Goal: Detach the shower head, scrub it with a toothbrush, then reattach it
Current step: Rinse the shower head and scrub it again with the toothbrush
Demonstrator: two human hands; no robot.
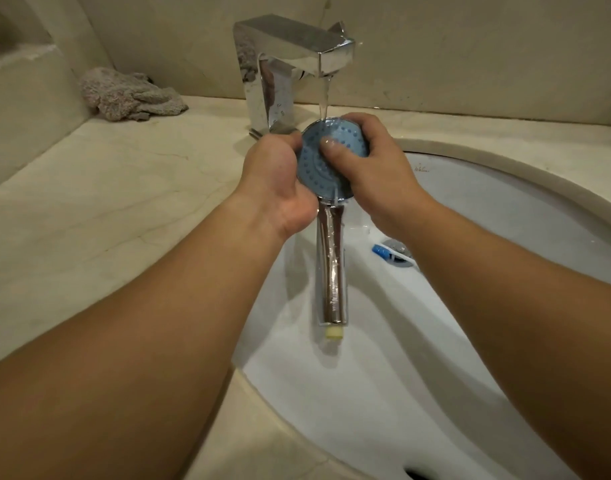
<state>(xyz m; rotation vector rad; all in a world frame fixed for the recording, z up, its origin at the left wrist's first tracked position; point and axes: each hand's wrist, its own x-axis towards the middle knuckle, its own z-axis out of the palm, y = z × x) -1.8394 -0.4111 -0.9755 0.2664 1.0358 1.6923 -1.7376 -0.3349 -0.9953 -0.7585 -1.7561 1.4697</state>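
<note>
Nearest me, at six o'clock, lay the white sink (383,393). Above it I held the detached shower head (326,174), handle pointing toward me. My left hand (280,181) gripped its rim; my right hand (373,168) curled round the far edge, thumb rubbing the blue face. I judged this rinsing after scrubbing; next, reattaching. A toothbrush (383,252) lay by the drain at three o'clock. At twelve, the tap (290,64) ran. The marble worktop (124,188) held a crumpled cloth (131,95) at ten o'clock.

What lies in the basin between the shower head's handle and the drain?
In the head view, a blue toothbrush lies by the drain, right of the shower head handle; white sink between is otherwise bare and wet.
</note>
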